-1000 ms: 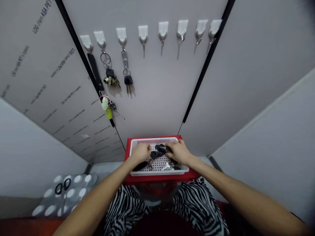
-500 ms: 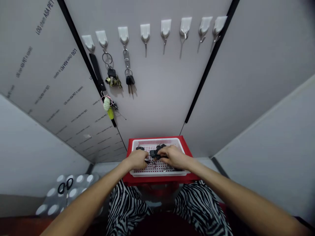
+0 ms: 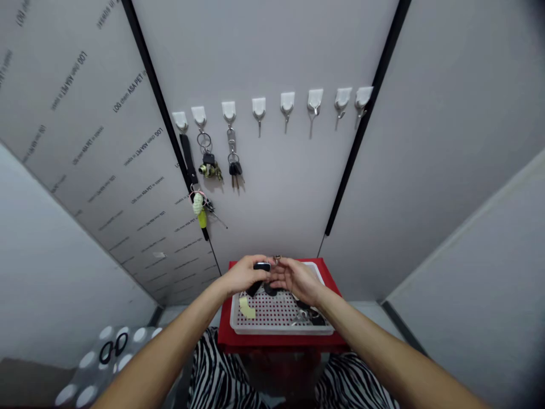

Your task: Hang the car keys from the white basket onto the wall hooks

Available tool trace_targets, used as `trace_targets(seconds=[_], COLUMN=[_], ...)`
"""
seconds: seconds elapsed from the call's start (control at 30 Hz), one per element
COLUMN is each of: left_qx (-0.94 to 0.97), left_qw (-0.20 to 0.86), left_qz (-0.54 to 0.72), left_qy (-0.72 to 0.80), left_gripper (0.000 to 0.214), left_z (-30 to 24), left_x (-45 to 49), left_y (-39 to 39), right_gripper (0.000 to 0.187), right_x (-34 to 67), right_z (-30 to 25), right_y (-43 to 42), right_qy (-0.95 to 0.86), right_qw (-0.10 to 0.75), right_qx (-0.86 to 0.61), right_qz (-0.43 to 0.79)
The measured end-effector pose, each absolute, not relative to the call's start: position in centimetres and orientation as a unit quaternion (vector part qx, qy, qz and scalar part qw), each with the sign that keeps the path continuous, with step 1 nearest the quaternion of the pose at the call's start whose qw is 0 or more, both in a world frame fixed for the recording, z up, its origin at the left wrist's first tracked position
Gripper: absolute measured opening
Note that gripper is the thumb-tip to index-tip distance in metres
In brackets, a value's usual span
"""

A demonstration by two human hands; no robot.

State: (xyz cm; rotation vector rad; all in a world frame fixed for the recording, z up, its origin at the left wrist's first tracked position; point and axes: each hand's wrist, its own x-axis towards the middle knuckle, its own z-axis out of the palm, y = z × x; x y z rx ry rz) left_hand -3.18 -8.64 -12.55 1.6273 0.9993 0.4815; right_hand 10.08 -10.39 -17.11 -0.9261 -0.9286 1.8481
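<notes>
My left hand (image 3: 242, 277) is closed on a bunch of keys with a black key fob (image 3: 261, 266), raised over a white basket (image 3: 281, 330). My right hand (image 3: 300, 279) meets it from the other side, its fingers closed round the bunch's metal key ring (image 3: 277, 259). Dark pieces of the bunch hang below the fingers, partly hidden. Other keys (image 3: 304, 316) lie at the basket's right side, half under my right hand. A pale yellow piece, perhaps paper (image 3: 246, 308), rests at the basket's left.
The basket stands on a red stool (image 3: 281, 343) before my knees. White hooks (image 3: 287, 102) line the grey wall; the three leftmost carry a strap with a keyring (image 3: 198, 204), brass keys (image 3: 209, 168) and black-headed keys (image 3: 235, 168). Scissors (image 3: 113, 347) lie on white-capped bottles at left.
Both hands have come up from inside the basket and closer together, lifting the key bunch. The yellow piece now shows. My view has tilted, so the hooks sit lower.
</notes>
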Motion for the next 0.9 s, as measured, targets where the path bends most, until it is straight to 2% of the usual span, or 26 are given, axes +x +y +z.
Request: trace_targets(seconds=[0.1,0.23,0.33,0.43,0.53,0.67,0.77,0.9], left_qx=[0.672,0.638,0.642,0.645,0.634,0.621,0.626,0.633], left_qw=[0.566,0.582,0.562,0.506,0.45,0.409,0.371,0.351], left_qz=[0.212,0.233,0.265,0.358,0.455,0.529,0.554,0.56], left_qy=[0.428,0.448,0.449,0.446,0.433,0.41,0.405,0.404], left_gripper=[0.02,0.028,0.028,0.024,0.02,0.017,0.018,0.019], left_z=[-12.7,-12.7,-12.1,-10.6,-8.1,-4.4,-2.5,-1.6], left_x=[-2.8,-2.2,-1.6,-0.8,0.2,1.3,1.9,2.1], left_y=[-8.5,-7.8,-7.1,-6.0,-4.5,-2.5,-1.3,-0.2], right_gripper=[0.023,0.021,0.023,0.023,0.021,0.019,0.02,0.021], right_x=[9.9,9.6,9.8,10.1,9.9,9.4,9.3,9.5], right_z=[-15.9,-14.1,-12.1,-9.4,-6.0,-1.8,0.3,1.4], right_y=[-9.2,-7.5,-6.1,-4.7,-3.3,-1.8,-0.7,0.4], right_qy=[-0.308,-0.292,-0.357,-0.474,-0.555,-0.574,-0.554,-0.53], right_qw=[0.496,0.56,0.585,0.61,0.623,0.628,0.625,0.612], right_qx=[-0.366,-0.389,-0.417,-0.441,-0.459,-0.508,-0.545,-0.585], right_qz=[0.725,0.671,0.598,0.457,0.305,0.135,0.07,0.044])
